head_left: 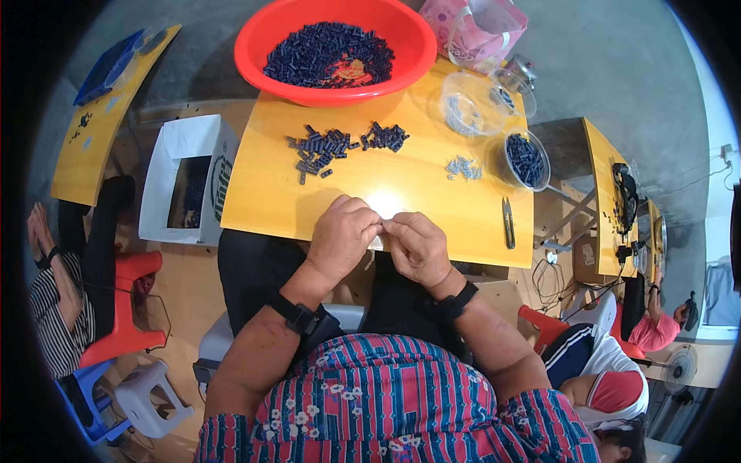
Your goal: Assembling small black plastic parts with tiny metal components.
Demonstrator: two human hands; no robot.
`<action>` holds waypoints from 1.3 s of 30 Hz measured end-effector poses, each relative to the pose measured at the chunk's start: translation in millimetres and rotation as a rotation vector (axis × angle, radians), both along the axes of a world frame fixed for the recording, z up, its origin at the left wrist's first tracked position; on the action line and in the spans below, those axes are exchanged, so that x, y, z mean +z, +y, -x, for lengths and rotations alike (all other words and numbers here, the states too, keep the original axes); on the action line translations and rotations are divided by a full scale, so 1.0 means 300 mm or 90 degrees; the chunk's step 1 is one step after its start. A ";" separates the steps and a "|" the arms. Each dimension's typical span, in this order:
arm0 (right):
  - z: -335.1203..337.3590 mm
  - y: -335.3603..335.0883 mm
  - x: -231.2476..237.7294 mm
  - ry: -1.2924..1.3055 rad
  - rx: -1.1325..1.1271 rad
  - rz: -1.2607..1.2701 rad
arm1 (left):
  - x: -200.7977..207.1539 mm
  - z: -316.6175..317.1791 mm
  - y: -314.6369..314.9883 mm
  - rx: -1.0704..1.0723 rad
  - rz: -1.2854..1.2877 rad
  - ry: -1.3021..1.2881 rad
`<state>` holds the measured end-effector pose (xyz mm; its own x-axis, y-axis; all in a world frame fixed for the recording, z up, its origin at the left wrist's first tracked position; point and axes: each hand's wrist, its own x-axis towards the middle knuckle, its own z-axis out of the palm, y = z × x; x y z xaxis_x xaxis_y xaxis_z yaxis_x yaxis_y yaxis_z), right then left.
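At the front edge of the yellow table point(262, 177), my left hand point(344, 235) and my right hand point(417, 245) meet fingertip to fingertip. Both are closed in a pinch, and whatever sits between the fingers is too small and hidden to name. Beyond them lie two heaps of small dark-blue plastic pieces, a larger heap point(320, 148) and a smaller heap point(385, 136). Right of these is a little pile of shiny metal bits point(463, 168). Tweezers point(508, 222) lie near the right edge, apart from my right hand.
A red basin point(258, 58) of dark pieces stands at the back. Clear tubs point(455, 116) and a round container of dark pieces point(526, 160) line the right side, below a pink bag point(475, 35). A white carton point(166, 177) stands left. Other people sit at both sides.
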<state>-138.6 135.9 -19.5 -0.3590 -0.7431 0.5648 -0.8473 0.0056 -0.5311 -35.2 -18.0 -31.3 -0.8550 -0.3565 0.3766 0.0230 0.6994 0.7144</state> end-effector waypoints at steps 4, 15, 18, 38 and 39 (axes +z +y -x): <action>0.002 0.000 0.007 -0.012 0.009 -0.016 | 0.009 0.001 0.001 -0.003 0.004 0.031; 0.009 0.006 0.007 -0.262 0.004 -0.025 | 0.009 0.003 -0.021 -0.031 -0.035 0.006; 0.051 -0.003 0.020 -0.327 -0.019 -0.031 | 0.018 0.003 -0.032 -0.046 -0.026 -0.009; 0.191 -0.378 0.014 -0.176 -0.201 -0.107 | 0.039 0.007 -0.068 -0.085 -0.084 -0.057; 0.188 -0.383 0.015 -0.171 -0.221 -0.108 | 0.038 0.009 -0.070 -0.084 -0.086 -0.057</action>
